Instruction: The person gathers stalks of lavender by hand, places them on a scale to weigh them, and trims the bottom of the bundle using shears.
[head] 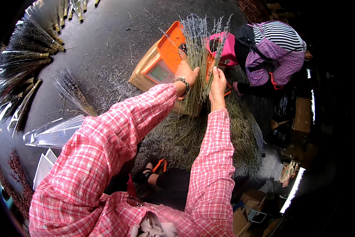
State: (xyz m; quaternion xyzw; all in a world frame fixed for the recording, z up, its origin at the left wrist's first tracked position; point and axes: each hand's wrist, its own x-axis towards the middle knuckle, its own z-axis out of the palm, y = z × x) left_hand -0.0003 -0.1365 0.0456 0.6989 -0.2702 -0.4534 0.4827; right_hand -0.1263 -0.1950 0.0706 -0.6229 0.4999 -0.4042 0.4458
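A loose bunch of dried lavender (196,53) lies over an orange-topped digital scale (171,44), which stands on a cardboard box (140,74). My left hand (187,74), with a beaded bracelet at the wrist, holds the stems from the left side. At the right edge of the bunch, my right hand (218,84) has a few lavender stems between thumb and fingers. Below both hands a big heap of lavender stems (177,136) covers the floor. One smaller lavender bunch (75,91) lies to the left, by clear plastic sleeves (54,133).
Many tied lavender bunches (26,62) are spread in an arc at the far left. A co-worker (275,53) bends over at the right, beside a pink plastic stool (225,47). Orange-handled shears (160,165) lie by my foot. Cardboard boxes (302,114) stand at the right.
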